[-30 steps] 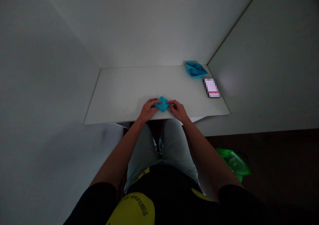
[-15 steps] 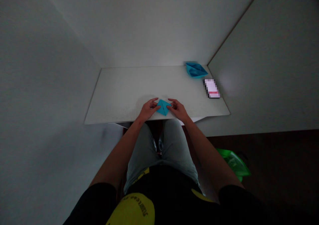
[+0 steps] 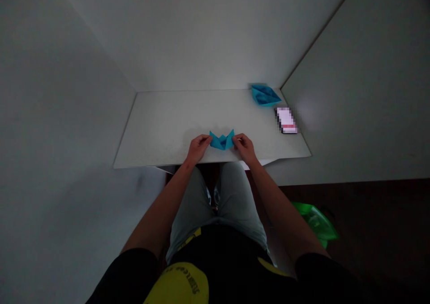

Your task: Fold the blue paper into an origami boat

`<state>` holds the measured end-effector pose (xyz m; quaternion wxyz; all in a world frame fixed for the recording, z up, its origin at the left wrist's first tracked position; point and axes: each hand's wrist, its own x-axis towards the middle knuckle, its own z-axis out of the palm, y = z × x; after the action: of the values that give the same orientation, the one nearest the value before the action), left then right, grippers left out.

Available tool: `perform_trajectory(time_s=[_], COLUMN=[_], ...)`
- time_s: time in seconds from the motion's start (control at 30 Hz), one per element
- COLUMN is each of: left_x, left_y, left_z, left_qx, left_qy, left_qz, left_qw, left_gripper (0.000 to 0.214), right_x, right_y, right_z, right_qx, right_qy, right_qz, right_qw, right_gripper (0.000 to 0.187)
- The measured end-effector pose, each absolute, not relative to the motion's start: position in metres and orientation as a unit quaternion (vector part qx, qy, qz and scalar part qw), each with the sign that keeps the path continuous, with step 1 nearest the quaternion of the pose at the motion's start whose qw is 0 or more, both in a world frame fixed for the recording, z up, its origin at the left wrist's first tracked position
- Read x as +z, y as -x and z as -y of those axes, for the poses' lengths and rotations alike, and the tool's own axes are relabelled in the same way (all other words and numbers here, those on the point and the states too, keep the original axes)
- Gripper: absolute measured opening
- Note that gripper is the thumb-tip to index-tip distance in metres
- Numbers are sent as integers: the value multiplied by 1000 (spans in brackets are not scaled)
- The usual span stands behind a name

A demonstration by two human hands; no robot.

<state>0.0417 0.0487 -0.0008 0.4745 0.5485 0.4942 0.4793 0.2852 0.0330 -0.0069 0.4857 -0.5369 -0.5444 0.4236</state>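
A small blue paper boat (image 3: 222,142) is stretched between my two hands above the near edge of the white table (image 3: 161,124). Its two pointed ends rise at the sides and a small peak shows in the middle. My left hand (image 3: 199,146) pinches the left end between thumb and fingers. The right end is pinched by my right hand (image 3: 244,147) in the same way. At the back right of the table lies a second, larger blue paper boat (image 3: 265,96), touched by neither hand.
A phone (image 3: 286,120) with a lit, blurred-out screen lies by the table's right edge. White walls (image 3: 208,35) close in the back and sides. On the dark floor at lower right sits a green plastic bag (image 3: 316,223), partly behind my right arm.
The blue paper was a flat diamond with a centre crease. My hands have drawn apart, pulling its ends outward, and it has opened into a boat shape.
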Motion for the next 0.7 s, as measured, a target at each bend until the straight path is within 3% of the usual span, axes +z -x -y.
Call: perform_trajectory(time_s=[0.33,0.53,0.7], left_x=[-17,-6,4], left_y=[-43,-44,-47], left_z=[-58,-49,-42], left_qx=[546,494,449], left_qy=[-440,-516,-570], left_qz=[-527,-478,-492], left_qw=[481,511,480], left_gripper=[46,58,41], right_x=[-18,-16,-12], right_y=[-284,-281,-281], right_z=[-38,-37,-33], right_qx=[444,455,462], right_qy=[534,525,516], right_qz=[483,493,530], right_qw=[534,524,489], right_gripper=[58,61,70])
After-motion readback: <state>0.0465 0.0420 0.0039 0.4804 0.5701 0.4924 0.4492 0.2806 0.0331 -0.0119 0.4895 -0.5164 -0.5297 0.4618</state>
